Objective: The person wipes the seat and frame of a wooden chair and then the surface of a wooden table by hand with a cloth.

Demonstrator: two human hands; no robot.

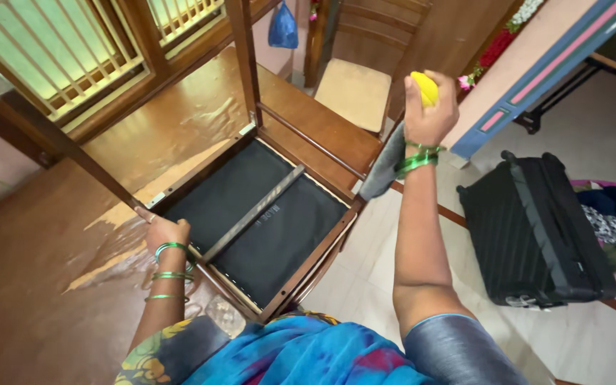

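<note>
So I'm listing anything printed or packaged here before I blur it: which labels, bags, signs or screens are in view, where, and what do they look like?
Printed marking: faint pale lettering on the black underside of the upturned chair seat, beside the grey crossbar.
Plastic bag: blue, pouch-shaped, hanging at top centre by the wooden chair.
Suitcase: black, ribbed, lying on the floor at right; no label visible.
No signs or screens show.

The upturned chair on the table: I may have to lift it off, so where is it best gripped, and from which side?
Judging by its pose, grip the wooden seat frame, not the legs. The upturned chair lies seat-down on the table, so the rails face up. The left hand already rests on the near left corner; take the opposite rail from the table's open edge.
</note>
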